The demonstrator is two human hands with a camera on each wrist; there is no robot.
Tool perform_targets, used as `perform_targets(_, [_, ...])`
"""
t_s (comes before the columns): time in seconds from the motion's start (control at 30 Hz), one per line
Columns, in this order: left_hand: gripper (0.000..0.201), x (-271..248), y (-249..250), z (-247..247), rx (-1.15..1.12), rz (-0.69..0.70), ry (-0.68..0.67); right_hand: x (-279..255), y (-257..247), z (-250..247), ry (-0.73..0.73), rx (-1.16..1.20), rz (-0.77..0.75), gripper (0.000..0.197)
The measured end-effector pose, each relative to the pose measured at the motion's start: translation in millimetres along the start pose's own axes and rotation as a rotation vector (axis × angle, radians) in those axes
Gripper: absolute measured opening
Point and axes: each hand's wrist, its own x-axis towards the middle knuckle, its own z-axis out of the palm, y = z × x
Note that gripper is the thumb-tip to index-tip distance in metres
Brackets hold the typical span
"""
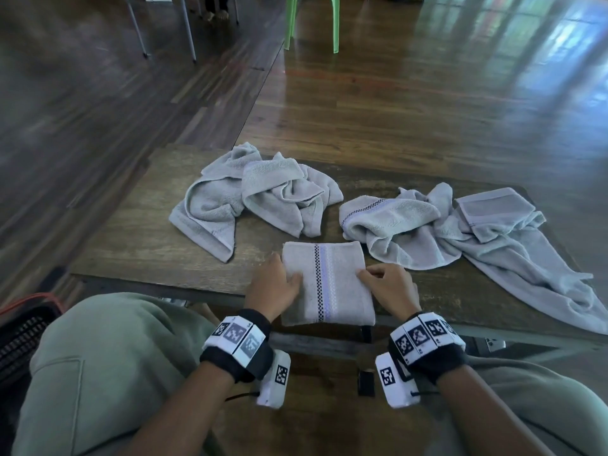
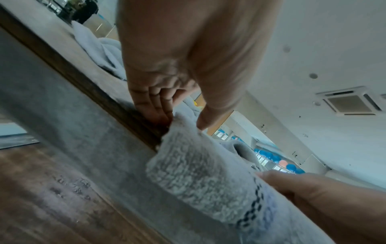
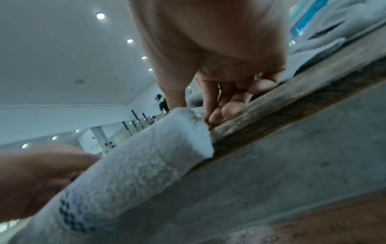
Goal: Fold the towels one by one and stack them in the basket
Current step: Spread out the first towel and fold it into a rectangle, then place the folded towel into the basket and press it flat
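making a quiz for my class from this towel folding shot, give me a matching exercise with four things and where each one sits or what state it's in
Things:
1. folded towel
2. crumpled plain towels
3. green chair
4. black basket

Places or states:
A. on the floor beyond the table
B. heaped at the table's far left
C. low at the left, beside the person's knee
D. at the table's near edge, overhanging it, between both hands

Pairs: 1-D, 2-B, 3-A, 4-C
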Motion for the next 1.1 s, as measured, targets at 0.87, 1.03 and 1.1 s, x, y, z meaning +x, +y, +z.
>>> perform_targets(0.87, [0.048, -51.0, 47.4, -65.3, -0.511, 0.097, 0.031, -59.1, -55.1, -59.1, 0.021, 0.449, -0.195, 0.021])
perform_targets(1.03, [0.049, -82.7, 71.4, -106.5, -0.521, 0.242, 0.162, -94.7, -85.3, -100.8, 0.086, 0.486, -0.243, 0.021])
perform_targets(1.1, [0.048, -97.5, 82.2, -122.2, -0.547, 0.302, 0.182, -109.7, -94.8, -114.7, 0.111, 0.533, -0.229, 0.027])
